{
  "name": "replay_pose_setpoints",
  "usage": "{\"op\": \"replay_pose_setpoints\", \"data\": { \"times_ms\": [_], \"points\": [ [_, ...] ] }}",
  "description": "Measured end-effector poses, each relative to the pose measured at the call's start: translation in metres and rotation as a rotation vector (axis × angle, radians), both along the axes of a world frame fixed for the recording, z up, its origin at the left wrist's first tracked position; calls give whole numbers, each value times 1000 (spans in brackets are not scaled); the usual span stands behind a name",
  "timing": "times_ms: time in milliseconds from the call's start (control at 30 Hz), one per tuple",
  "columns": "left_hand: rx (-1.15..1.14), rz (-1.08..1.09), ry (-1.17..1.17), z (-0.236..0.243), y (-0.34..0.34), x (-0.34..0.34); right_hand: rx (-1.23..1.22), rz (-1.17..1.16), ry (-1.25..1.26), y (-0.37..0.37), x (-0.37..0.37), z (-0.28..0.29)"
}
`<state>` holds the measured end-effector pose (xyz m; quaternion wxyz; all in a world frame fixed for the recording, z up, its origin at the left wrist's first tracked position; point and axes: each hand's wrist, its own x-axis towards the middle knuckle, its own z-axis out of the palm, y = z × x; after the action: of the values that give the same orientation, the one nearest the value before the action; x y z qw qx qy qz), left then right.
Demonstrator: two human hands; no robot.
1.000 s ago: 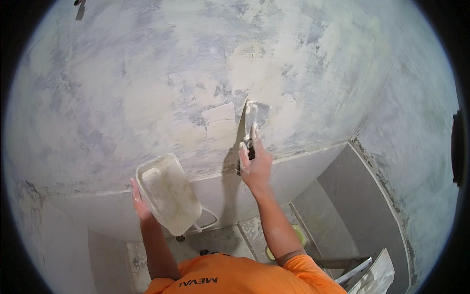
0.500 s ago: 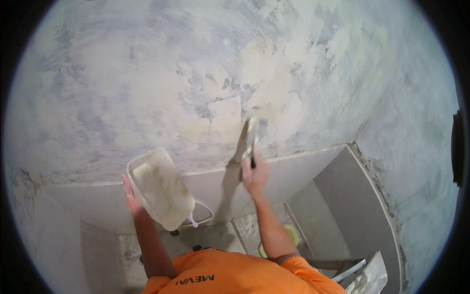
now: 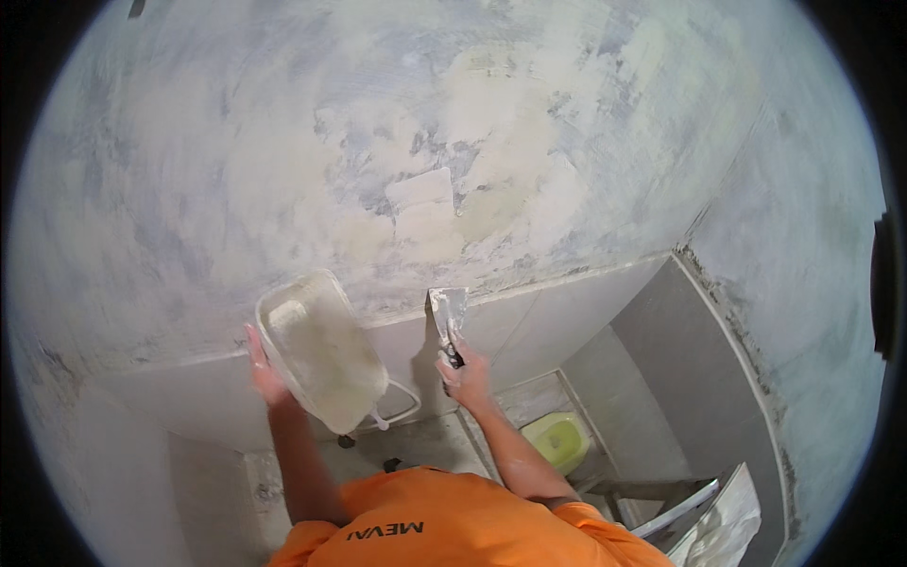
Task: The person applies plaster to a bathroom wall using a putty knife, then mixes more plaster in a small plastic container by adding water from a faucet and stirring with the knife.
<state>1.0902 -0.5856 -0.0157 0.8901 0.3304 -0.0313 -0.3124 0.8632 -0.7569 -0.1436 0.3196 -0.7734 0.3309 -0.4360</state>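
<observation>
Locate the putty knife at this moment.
In the head view, the putty knife is near mid-picture in the right hand, to the right of the pale tub that the left hand supports.

The wall (image 3: 236,189) was mottled in cream and bluish grey, with a near-white patch (image 3: 420,194) beside a dull beige one. The tub (image 3: 345,378) was off-white, smeared with beige streaks. The scraper (image 3: 448,307) showed a silvery grey blade flecked with white, and a black handle (image 3: 453,356). Orange covered the shirt (image 3: 463,520), broken by black lettering (image 3: 383,531). The panels (image 3: 510,326) were plain grey, the basin (image 3: 557,441) yellow-green, the hose (image 3: 408,403) white.
</observation>
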Motion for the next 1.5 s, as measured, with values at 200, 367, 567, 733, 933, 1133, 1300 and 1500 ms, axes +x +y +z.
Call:
{"op": "replay_pose_setpoints", "data": {
  "times_ms": [200,367,567,733,933,1133,1300,1500],
  "points": [
    [-71,-32,-189,-7,-7,4,-168,-31,-171,-29,12,132],
    [70,40,-477,-55,-5,26,-67,-102,-146,-33,33,150],
    [-121,24,-366,-71,-2,32,84,137,220,-9,17,18],
    [23,69,-486,-56,-7,23,34,88,222,-12,-14,18],
    [-92,7,-382,-51,-9,12,19,-86,-118,-48,-16,152],
    [-147,-135,-325,-65,-13,24,-58,-31,-25,-46,1,62],
    [-20,-107,-312,-43,-30,11,63,141,257,1,-30,-31],
    [-130,-280,-524,-41,-62,-2,37,-262,-111,-46,-76,20]
  ]
}}
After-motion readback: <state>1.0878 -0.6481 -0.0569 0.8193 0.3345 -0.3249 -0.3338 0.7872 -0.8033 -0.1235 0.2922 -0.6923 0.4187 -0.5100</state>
